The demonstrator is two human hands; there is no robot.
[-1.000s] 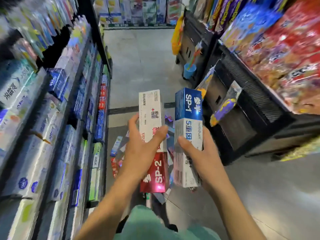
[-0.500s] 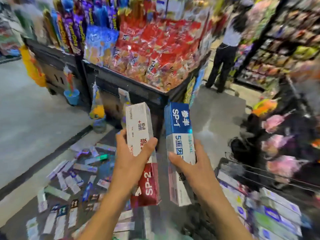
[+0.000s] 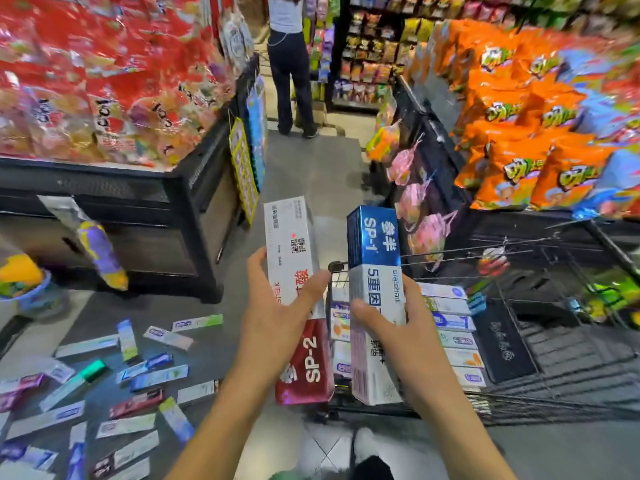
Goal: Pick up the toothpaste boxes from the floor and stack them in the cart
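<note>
The cart (image 3: 519, 348) is sitting ahead, boxes stacked inside. Left hand (image 3: 277, 320) is gripping the red-and-white box (image 3: 294, 299), right hand (image 3: 398, 327) the blue-and-white box (image 3: 375, 299). Dropping both in at once is probably going to knock the stack crooked.

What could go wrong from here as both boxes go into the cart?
1. Each hand, left hand and right hand, holds its long box, SP-2 box and SP-1 box, only mid-length; a grip could slip.
2. The cart already holds stacked boxes; a careless drop may topple them.
3. Loose boxes on the floor lie nearby, a tripping hazard.
</note>
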